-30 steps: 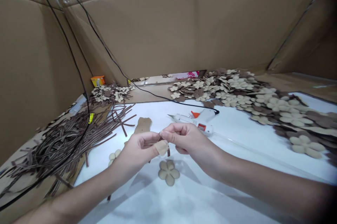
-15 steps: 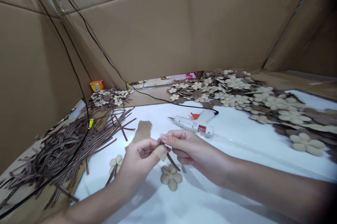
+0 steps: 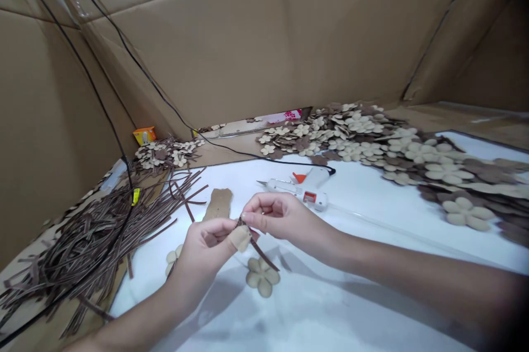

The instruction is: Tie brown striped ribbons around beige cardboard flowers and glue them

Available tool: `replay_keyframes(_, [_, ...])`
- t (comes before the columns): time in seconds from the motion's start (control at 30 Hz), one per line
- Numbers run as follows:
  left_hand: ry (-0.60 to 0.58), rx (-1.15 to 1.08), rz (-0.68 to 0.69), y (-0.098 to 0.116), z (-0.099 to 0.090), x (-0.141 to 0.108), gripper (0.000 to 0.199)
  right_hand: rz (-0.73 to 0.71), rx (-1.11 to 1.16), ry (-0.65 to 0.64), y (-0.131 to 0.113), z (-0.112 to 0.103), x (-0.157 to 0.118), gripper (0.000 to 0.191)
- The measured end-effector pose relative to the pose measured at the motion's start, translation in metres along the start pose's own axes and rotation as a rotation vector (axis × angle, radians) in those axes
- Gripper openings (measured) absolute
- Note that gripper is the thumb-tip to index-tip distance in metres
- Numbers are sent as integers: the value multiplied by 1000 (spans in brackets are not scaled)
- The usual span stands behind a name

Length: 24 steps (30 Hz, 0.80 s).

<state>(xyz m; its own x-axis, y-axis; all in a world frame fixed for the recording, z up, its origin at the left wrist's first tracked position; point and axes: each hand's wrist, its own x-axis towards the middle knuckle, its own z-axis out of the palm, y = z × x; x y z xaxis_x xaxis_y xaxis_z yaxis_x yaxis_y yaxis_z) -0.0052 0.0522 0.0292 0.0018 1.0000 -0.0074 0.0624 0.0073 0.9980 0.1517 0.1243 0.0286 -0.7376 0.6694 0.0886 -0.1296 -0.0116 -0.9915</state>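
Between my two hands is a thin brown striped strip (image 3: 264,254), pinched at its upper part, its tail hanging down to the right. My left hand (image 3: 206,250) grips it between thumb and fingers; a beige patch (image 3: 240,238) covers the tip of that thumb. My right hand (image 3: 285,220) pinches the strip's top end with thumb and forefinger. Below the tail, a beige five-petal fabric flower (image 3: 263,277) lies on the white surface. Another beige flower (image 3: 172,257) shows partly behind my left wrist. A white glue gun (image 3: 289,188) rests beyond my right hand.
Many loose brown strips (image 3: 95,236) pile up at left, crossed by a black cable (image 3: 109,115). Beige and brown flowers (image 3: 363,140) heap at the back right. A torn cardboard piece (image 3: 219,203) lies behind my left hand. Cardboard walls (image 3: 231,49) enclose the area.
The whole view has shifted slightly, so things appear a little further left. My right hand has bent its fingers at the strip's top; both hands still hold the strip.
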Motion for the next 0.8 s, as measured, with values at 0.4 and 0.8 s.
replay_keyframes(0.4, [29,-15,69,-6,-7,1,26,-64,30,62,-1,0,1,17])
replay_keyframes(0.8, [62,7,34,4,-5,6,24,-64,24,62,3,1,0,19])
